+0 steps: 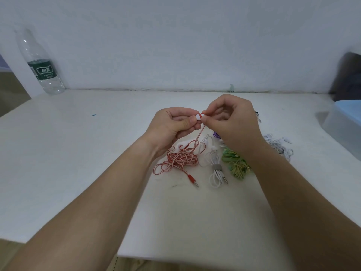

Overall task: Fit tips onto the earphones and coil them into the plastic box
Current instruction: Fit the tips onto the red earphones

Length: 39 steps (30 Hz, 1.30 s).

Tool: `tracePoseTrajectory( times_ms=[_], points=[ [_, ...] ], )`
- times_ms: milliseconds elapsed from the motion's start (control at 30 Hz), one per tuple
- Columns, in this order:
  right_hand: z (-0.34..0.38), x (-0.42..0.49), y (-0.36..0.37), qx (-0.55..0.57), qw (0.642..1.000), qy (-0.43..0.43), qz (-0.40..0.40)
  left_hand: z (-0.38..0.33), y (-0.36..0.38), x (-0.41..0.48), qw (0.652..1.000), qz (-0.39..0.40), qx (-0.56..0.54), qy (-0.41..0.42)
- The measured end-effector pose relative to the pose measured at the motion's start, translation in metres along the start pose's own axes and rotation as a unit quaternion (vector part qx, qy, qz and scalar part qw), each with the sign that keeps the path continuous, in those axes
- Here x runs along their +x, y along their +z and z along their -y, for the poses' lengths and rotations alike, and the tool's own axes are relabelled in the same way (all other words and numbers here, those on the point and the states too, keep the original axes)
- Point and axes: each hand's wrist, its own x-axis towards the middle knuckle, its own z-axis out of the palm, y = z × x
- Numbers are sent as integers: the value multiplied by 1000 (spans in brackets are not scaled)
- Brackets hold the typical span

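Pressing a white tip against a red earbud, we work with both hands raised just above the worktop, as the head camera shows. Our left hand pinches the tip between thumb and fingers; our right hand pinches the earbud, and the two pieces touch between the fingertips. Whether the tip is fully seated we cannot tell. The red cable hangs from the earbud to a loose heap on the worktop below, its plug lying at the near edge of the heap. Beside it lie white earphones in a bound bundle and green earphones in a tangle. The plastic box stands well apart at the far right, and a bottle at the far left.

We judge the tip-fitting step to be in hand. Next, we would need a firm, twisting push to seat the tip. After that comes the second earbud, and then the coiling.
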Motion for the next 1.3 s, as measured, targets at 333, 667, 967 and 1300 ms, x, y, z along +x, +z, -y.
tracePoseTrajectory(
  times_ms=[333, 667, 967, 1300],
  points=[
    [1, -1, -1, 70, 997, 45, 5, -2, -1, -1, 1000, 7, -13, -6],
    [-3, 1, -1, -41, 998, -46, 3, 1, 0, 1, 1000, 4, 6, -5],
    [-3, -1, 4, -110, 989, -91, -24, 2, 0, 1, 1000, -7, 21, 5],
    [-5, 1, 1, 18, 1000, 8, -13, 1, 0, 1, 1000, -7, 3, -6]
  ],
)
